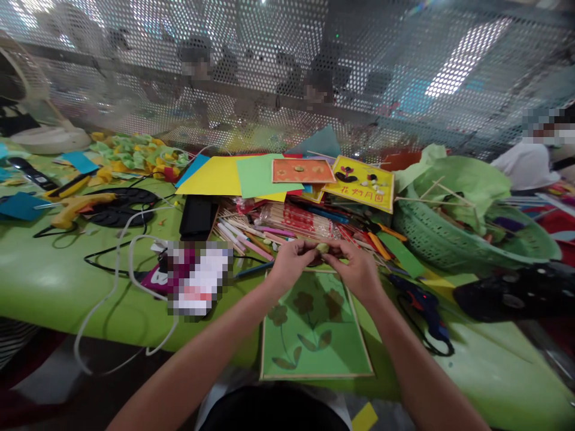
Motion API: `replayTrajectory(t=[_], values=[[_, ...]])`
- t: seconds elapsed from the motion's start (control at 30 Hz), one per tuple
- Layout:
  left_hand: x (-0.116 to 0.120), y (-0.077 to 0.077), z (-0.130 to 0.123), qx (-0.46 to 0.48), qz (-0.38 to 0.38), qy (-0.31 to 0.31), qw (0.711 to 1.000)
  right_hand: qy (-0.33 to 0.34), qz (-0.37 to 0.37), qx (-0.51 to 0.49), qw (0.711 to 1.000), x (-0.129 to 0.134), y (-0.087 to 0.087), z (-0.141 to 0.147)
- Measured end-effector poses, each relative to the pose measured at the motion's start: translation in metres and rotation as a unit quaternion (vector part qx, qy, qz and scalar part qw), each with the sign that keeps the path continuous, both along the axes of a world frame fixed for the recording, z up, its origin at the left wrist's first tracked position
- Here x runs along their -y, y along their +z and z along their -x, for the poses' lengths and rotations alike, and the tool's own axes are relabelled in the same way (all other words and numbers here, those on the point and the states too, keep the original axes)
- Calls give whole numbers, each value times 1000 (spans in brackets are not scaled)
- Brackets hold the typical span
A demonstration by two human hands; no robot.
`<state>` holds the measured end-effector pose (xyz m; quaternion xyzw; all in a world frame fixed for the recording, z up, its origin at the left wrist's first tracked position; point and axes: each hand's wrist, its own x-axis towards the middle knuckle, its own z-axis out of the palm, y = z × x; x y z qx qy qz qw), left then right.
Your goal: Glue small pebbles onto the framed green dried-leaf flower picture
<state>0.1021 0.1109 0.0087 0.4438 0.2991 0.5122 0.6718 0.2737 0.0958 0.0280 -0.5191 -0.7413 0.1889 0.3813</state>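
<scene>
A small pale-green rounded piece (321, 247), its exact kind too small to make out, is pinched between the fingertips of both hands. My left hand (294, 258) grips it from the left, with thumb and fingers together. From the other side my right hand (354, 263) closes on it too. Beneath the wrists lies a green picture panel (314, 359) edged with thin sticks, bearing brown flowers with stems and leaves. Just beyond the fingers spreads a heap of wooden sticks (287, 218), pens and wrapped bundles.
At right are a green basket (476, 239) of scraps and a dark glue gun (424, 305). Coloured paper (211, 175) and a yellow decorated panel (359, 182) lie behind. Left are a yellow glue gun (76, 209), a phone (202, 281) and a looping white cable (85, 317).
</scene>
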Motion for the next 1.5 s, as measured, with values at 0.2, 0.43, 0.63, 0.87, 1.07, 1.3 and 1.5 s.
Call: replayTrajectory(t=[0.2, 0.43, 0.63, 0.87, 1.07, 1.3, 1.5], values=[[-2, -5, 0, -55, -20, 19, 998, 2, -39, 31, 999, 4, 3, 5], [-3, -6, 2, -55, -24, 3, 998, -3, -22, 22, 1000, 4, 4, 5], [-4, -7, 3, -127, -62, 25, 990, -12, -19, 34, 999, 6, 6, 8], [-5, -8, 2, -61, -16, 6, 998, -7, 10, -40, 999, 5, 4, 7], [-3, 0, 2, -48, -12, -11, 999, -10, 46, -124, 991, 0, 3, 6], [-4, -3, 0, -22, -2, 12, 1000, -20, 0, -14, 1000, 2, 3, 7], [-1, -3, 0, -34, -3, 20, 999, -9, -60, 179, 982, 5, 4, 7]])
